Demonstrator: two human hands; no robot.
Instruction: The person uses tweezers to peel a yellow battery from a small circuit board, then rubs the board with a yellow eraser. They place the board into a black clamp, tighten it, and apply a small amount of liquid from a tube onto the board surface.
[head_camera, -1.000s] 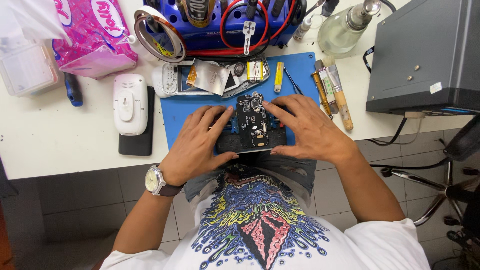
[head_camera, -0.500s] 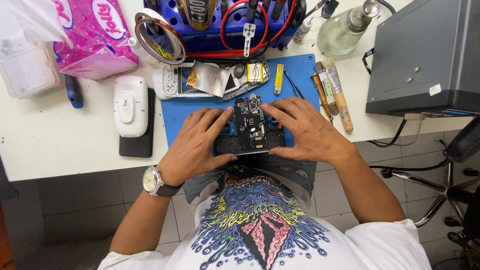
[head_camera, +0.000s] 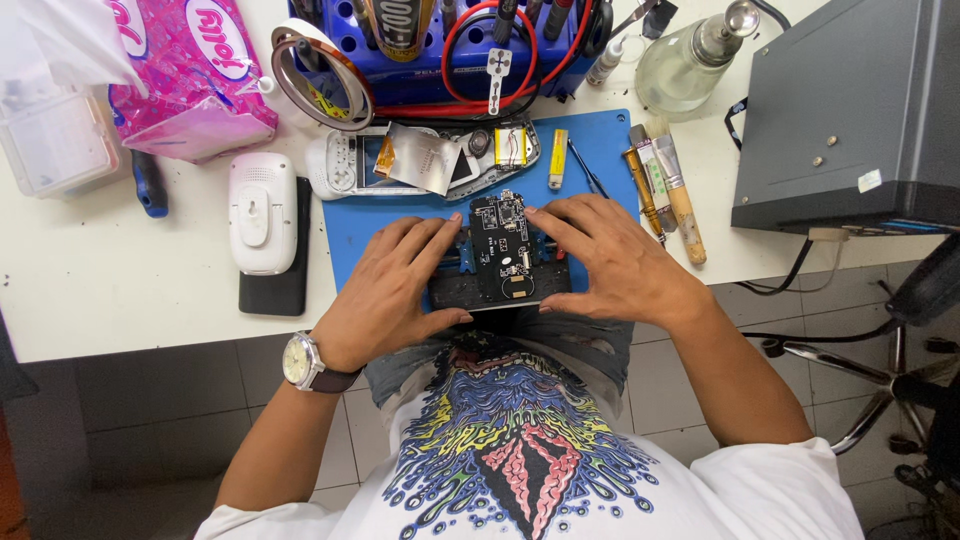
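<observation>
Circuit board (head_camera: 503, 248) sits in a black holder (head_camera: 497, 288) on our blue mat (head_camera: 360, 222), near table edge. Our left hand (head_camera: 392, 285) and right hand (head_camera: 603, 255) grip the holder's ends, fingers curled against the board.

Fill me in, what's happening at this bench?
A person is working on a black circuit board that sits in a dark holder at the near edge of a blue mat. The left hand and right hand flank the board, fingers pressing on its sides and on the holder. Behind it lies an opened white device shell; brushes lie at the mat's right edge, and a white handset lies to its left.
</observation>
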